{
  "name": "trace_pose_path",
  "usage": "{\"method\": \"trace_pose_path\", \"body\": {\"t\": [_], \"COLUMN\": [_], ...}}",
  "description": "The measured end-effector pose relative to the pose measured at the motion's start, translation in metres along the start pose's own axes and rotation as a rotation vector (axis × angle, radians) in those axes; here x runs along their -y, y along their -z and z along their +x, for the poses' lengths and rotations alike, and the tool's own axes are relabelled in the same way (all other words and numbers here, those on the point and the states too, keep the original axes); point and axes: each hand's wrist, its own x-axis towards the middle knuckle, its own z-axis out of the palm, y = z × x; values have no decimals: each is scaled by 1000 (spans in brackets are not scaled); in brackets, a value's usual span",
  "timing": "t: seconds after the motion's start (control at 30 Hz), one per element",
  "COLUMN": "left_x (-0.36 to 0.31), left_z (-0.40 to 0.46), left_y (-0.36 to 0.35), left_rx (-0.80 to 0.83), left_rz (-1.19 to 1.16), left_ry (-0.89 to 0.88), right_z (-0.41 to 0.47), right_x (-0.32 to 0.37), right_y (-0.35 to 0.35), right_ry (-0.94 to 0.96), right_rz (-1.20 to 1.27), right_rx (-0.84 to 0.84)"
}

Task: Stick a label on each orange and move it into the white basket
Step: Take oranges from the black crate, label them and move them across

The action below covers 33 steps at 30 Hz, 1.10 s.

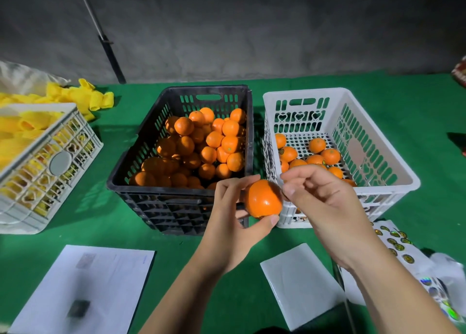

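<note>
My left hand (233,216) holds one orange (263,198) between thumb and fingers, in the air in front of the gap between the two baskets. My right hand (320,195) is right beside that orange, fingers curled, its fingertips at the orange's right side; whether a label is pinched there I cannot tell. The black basket (176,200) is full of oranges (201,147). The white basket (393,162) to its right holds several oranges (315,154). A sheet of round shiny labels (396,242) lies on the green table at the right.
A white crate of yellow foam nets (37,152) stands at the left, with loose nets (83,99) behind it. A white paper (88,288) lies at front left and a white pad (300,283) at front centre. More label sheets (438,290) lie at the far right.
</note>
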Motion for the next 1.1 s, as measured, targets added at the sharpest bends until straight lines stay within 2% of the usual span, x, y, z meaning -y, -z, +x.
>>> {"method": "trace_pose_path", "body": {"t": [0.17,0.3,0.47,0.57,0.63,0.7,0.83,0.9,0.93,1.0,1.1], "left_x": [-6,-18,-33,-34,-35,-35,-34,-33,-32,-28,-21], "left_z": [0,0,2,2,1,1,1,0,0,1,1], "left_y": [1,3,10,11,11,11,6,1,0,-1,-3], "left_rx": [-25,-76,-134,-136,-136,-122,-74,-61,-64,-65,-89], "left_rz": [110,246,451,397,314,250,103,81,89,112,120], "left_ry": [-97,-130,-262,-261,-251,-247,-257,-262,-260,-254,-239], "right_z": [2,4,8,9,11,13,6,0,-1,-1,3], "right_x": [9,22,35,40,42,41,27,16,11,4,-5], "right_y": [0,1,-1,2,7,12,0,-12,-15,-19,-19], "right_ry": [55,122,120,102,18,-55,-230,-249,-231,-204,-110], "right_rz": [-180,-462,-602,-841,-967,-853,-113,212,298,329,93], "right_rx": [71,134,168,116,71,45,223,221,191,138,68]}}
